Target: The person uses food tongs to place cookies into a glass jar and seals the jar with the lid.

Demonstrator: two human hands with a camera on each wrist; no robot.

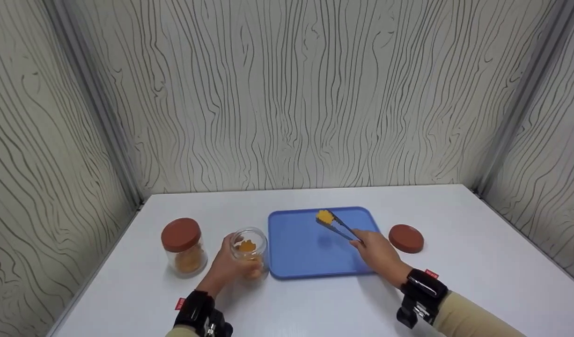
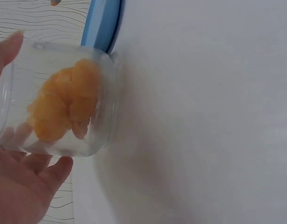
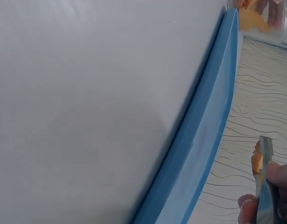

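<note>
My left hand grips a clear open jar from its left side, beside the tray. Several orange pieces lie in the jar, seen through its wall in the left wrist view. In my right hand is a pair of metal tongs, pinched between thumb and fingers. A small yellow-orange piece sits between the tong tips, above the blue tray. The right wrist view shows the serrated tong tip with the piece beside it.
A second jar, with a reddish-brown lid and orange-brown contents, stands at the left. Another reddish-brown lid lies right of the tray. The white table meets wood-patterned panels at its back and sides.
</note>
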